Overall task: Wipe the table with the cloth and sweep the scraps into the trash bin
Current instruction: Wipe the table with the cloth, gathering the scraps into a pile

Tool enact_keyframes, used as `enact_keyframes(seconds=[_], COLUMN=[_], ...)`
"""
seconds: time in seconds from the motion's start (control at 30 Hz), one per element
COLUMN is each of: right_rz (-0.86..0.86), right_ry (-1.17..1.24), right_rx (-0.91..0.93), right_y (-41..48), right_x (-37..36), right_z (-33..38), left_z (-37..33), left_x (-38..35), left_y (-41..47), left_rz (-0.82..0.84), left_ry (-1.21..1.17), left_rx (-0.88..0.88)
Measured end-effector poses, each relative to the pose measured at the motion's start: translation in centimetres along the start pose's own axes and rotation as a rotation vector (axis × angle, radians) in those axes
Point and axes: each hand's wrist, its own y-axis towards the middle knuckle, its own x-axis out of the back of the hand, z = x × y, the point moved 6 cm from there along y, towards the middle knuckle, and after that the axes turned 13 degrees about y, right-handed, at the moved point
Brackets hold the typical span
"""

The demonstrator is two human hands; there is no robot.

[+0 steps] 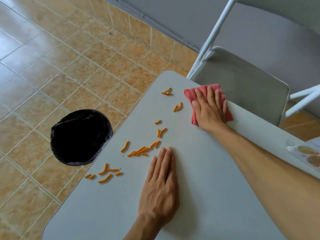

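Note:
Several orange scraps (141, 150) lie scattered over the left part of the grey table (199, 187), from its far corner down toward the left edge. My right hand (210, 110) presses flat on a pink cloth (190, 95) at the table's far edge, to the right of the scraps. My left hand (160, 186) rests flat on the tabletop with fingers together, its fingertips just right of the biggest cluster of scraps, holding nothing. A trash bin (80, 137) lined with a black bag stands on the floor right beside the table's left edge.
A grey folding chair (242, 87) with white legs stands just beyond the table's far edge. A clear plastic packet (308, 153) with a printed label lies at the table's right end. Tan floor tiles (52, 66) surround the bin.

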Motion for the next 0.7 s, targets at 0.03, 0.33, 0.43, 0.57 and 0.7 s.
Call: enact_keyframes(seconds=[0.03, 0.33, 0.43, 0.57, 0.7], right_rz=[0.017, 0.190, 0.221, 0.241, 0.298], right_ry=[-0.006, -0.069, -0.067, -0.084, -0.092], right_rx=[0.014, 0.410, 0.534, 0.714, 0.812], right_y=[1.5, 1.1, -1.9, -5.7, -4.5], right_x=[0.0, -3.7, -5.4, -7.6, -6.9], right_z=[1.0, 9.1, 11.0, 12.3, 11.5], left_z=[0.0, 0.0, -0.2, 0.0, 0.0], left_x=[0.0, 0.4, 0.5, 0.3, 0.3], left_y=[0.0, 0.2, 0.2, 0.3, 0.3], left_rz=[0.003, -0.011, -0.014, 0.008, 0.004], left_ry=[-0.011, -0.022, -0.020, -0.013, -0.028], left_rx=[0.007, 0.016, 0.003, 0.011, 0.013])
